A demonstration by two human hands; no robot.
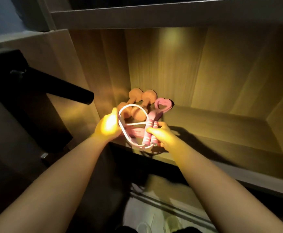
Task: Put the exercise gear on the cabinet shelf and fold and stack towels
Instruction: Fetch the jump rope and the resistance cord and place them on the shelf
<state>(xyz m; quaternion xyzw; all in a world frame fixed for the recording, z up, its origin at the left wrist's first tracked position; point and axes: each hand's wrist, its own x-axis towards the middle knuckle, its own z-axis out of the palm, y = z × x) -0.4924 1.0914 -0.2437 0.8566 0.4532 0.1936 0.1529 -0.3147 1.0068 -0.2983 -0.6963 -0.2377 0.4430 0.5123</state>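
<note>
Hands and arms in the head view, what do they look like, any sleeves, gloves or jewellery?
The left forearm and right forearm are bare to the frame edge: no sleeves, gloves, watch or bracelet show. Yellow glare washes over the left hand and right hand, so rings cannot be ruled out.

Just over the front edge of a lit wooden cabinet shelf (221, 132), the right hand (165, 134) grips the two handles of a pink skipping rope (147, 132) side by side, while the left hand (106, 127) holds its looped cord (glare washes that hand out, so its fingers are hard to read). In the shelf's back left corner lie two orange dumbbells (137, 103), with a pink heart-shaped loop (163, 104) just beside them on the right. A black bar (66, 89) juts in from the left, outside the cabinet.
</note>
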